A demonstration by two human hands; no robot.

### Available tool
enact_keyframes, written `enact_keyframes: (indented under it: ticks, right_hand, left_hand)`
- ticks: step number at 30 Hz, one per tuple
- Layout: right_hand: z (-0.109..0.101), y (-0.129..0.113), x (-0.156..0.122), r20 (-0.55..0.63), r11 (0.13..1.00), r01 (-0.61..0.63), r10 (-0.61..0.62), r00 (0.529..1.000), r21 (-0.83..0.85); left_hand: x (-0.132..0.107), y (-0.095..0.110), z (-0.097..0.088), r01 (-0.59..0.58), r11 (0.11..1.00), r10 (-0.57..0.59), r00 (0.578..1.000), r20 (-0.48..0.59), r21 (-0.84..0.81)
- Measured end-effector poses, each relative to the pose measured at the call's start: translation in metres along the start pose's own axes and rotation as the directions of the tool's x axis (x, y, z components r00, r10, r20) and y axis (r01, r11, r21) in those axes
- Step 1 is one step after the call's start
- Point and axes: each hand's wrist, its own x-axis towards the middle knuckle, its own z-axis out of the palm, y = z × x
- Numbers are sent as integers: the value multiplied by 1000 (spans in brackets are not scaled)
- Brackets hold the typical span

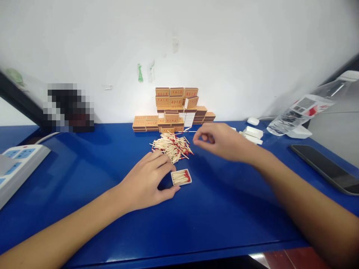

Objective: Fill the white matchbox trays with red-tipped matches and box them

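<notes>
A small white matchbox tray (181, 184) lies on the blue table with red-tipped matches in a row inside it. My left hand (150, 177) holds the tray at its left end, between thumb and forefinger. Just behind is a loose heap of matches (171, 145), heads pointing various ways; the left hand's other fingers reach its near edge. To the right of the heap, my right hand (221, 140) hovers above the table, closed, with thumb and forefinger tips together. Whether anything is between those tips, I cannot make out.
Stacked orange matchboxes (176, 101) stand against the white wall. Several white trays (254, 132) lie right of the right hand, near an earbud case (252, 121). Farther right are a tilted plastic bottle (297, 112) and a phone (325, 168). A power strip (25, 164) sits at left.
</notes>
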Motion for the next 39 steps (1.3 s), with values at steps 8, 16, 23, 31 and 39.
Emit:
enact_keyframes:
  ticks: [8,16,23,31,39]
  right_hand:
    - [11,87,61,69,972,-171,184,980,-164]
    - [19,86,66,83,979,-93,109,991,-183]
    - [23,90,67,128,978,-97,122,984,-185]
    - [14,50,59,109,985,-90,106,988,-146]
    - [13,-48,-11,268,996,80,-84,960,26]
  left_hand:
    - [-1,0,0,-8,1000,8,1000,15,-5]
    - [-1,-2,0,-4,1000,4,1000,27,18]
    - [-3,-2,1,-12,1000,12,1000,25,21]
    - [-2,-1,1,-6,999,5,1000,26,37]
    - [-2,-2,2,10,998,-11,1000,20,64]
